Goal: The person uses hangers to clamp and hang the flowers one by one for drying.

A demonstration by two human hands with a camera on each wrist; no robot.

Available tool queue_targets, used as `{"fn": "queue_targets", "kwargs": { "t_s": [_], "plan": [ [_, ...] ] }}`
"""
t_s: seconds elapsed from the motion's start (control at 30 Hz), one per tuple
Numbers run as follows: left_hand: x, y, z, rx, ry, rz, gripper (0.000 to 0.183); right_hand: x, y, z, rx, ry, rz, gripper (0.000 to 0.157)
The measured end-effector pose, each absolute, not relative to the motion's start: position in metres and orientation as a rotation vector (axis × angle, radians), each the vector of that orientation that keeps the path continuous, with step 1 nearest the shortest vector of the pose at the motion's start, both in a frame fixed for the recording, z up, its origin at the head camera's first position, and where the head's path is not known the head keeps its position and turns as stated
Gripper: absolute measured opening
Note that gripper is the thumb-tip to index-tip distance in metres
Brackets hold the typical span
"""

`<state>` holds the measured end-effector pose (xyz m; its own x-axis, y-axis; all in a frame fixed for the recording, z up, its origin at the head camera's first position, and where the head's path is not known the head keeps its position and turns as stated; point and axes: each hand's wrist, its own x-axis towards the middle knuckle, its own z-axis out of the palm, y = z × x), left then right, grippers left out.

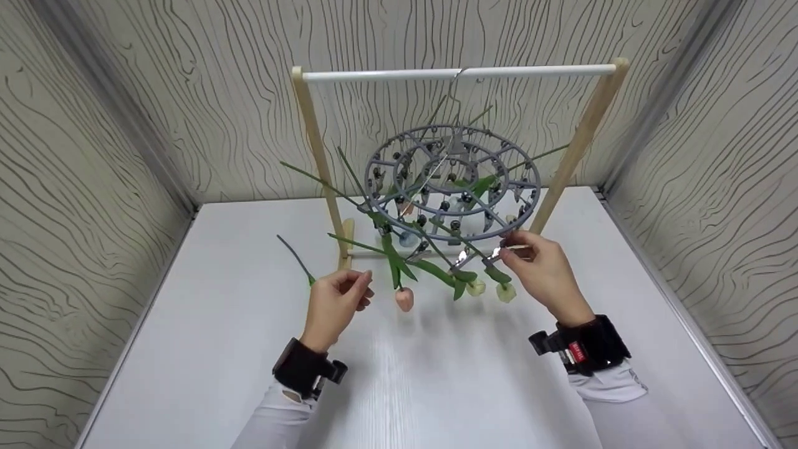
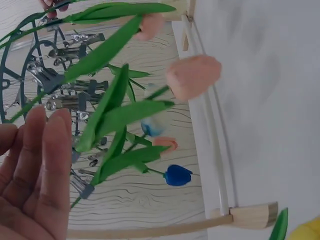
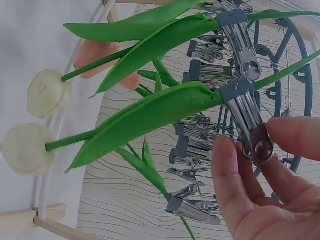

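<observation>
My right hand (image 1: 548, 271) is at a metal clip (image 3: 250, 127) on the hanger's near right rim, thumb and fingertips pinching its handle end. That clip bites the stem of a cream tulip (image 3: 27, 149), which hangs head down. A second cream tulip (image 3: 49, 94) hangs beside it from another clip (image 3: 241, 45). My left hand (image 1: 333, 305) holds nothing, its fingers loosely bent, left of a hanging pink tulip (image 1: 404, 299). The round grey clip hanger (image 1: 452, 237) hangs between the hands and the back wall.
A wooden stand (image 1: 581, 140) with a white top bar (image 1: 386, 75) carries the hanger. A blue tulip (image 2: 178, 175) and other tulips hang further round it. On the table (image 1: 206, 299), a loose stem (image 1: 292, 252) reaches under my left hand; a yellow flower (image 2: 306, 231) shows low in the left wrist view.
</observation>
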<state>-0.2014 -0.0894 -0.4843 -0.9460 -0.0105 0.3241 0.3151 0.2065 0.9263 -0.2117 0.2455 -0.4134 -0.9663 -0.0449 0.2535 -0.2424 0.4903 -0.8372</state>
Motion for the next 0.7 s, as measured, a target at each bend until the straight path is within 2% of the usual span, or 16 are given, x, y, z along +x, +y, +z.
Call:
{"fn": "queue_targets", "kwargs": {
  "t_s": [0.2,0.5,0.7],
  "plan": [
    [-0.216,-0.124,-0.503,-0.093,-2.304,-1.779,0.022,-0.215,0.250,-0.414,0.210,-2.546,1.476,0.029],
    [-0.258,-0.185,-0.544,0.323,-2.550,-1.531,0.028,-0.218,0.257,-0.414,0.207,-2.544,1.504,0.036],
    [-0.273,-0.206,-0.559,0.452,-2.637,-1.455,0.033,-0.220,0.259,-0.413,0.189,-2.554,1.521,0.043]
  ]
}}
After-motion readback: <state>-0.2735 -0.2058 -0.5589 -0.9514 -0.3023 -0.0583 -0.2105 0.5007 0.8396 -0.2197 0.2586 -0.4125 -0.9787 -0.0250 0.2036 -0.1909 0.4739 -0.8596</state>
